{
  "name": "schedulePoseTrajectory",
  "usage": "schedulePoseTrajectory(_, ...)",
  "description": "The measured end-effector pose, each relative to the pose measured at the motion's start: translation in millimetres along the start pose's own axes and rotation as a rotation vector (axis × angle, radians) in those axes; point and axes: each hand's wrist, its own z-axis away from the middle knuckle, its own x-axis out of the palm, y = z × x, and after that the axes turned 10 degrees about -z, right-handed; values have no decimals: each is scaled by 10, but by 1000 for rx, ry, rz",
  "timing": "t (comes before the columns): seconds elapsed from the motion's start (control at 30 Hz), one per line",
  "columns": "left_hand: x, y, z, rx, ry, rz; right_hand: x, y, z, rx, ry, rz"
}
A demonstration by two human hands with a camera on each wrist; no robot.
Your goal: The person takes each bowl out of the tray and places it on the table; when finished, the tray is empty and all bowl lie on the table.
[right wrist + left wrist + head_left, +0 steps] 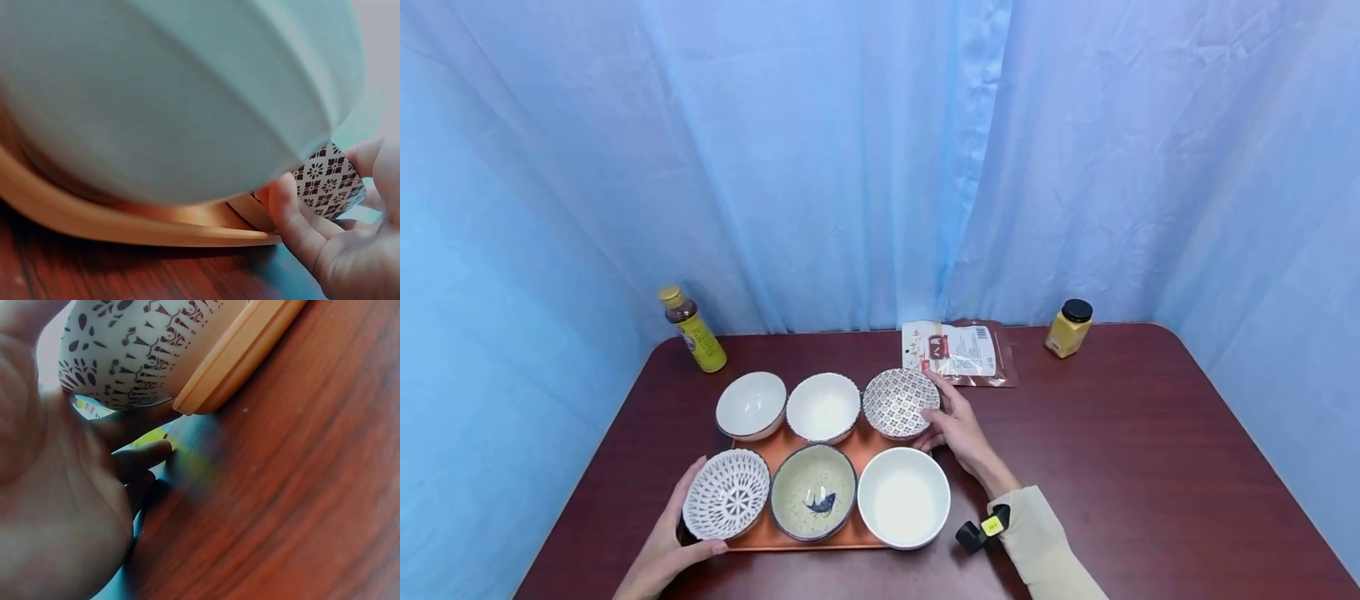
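Six bowls stand in two rows on an orange tray (760,542). My left hand (662,548) grips the front-left bowl (727,495), white with dark petal marks; its thumb lies along the front and its fingers along the outer side. In the left wrist view, fingers reach beneath this bowl to the tray's rim (215,378). My right hand (961,427) holds the back-right bowl (901,403), patterned with small flowers, thumb at its rim. Nearest that hand is a plain white bowl (904,498), which fills much of the right wrist view. The bowls' bases are mostly hidden.
Between the others stand a greenish bowl (814,492) with a blue fish and a white bowl (823,407). Another white bowl (751,405) is back left. Behind are a yellow-capped bottle (694,331), a brown-and-white packet (958,352) and a black-lidded yellow jar (1069,329).
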Motion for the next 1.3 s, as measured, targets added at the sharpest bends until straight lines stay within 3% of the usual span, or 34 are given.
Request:
schedulePoseTrajectory(0.23, 15, 10, -1, 8, 4, 48, 3, -76, 16, -49, 15, 1)
schedulePoseTrajectory(0.47, 26, 9, -1, 14, 27, 16, -41, -214, 73, -83, 51, -5)
schedulePoseTrajectory(0.77, 15, 16, -19, -20, 16, 24, -184, -273, 151, -100, 73, -12)
schedulePoseTrajectory(1.3, -3, -26, 13, 6, 10, 24, -532, -327, 324, -92, 143, -3)
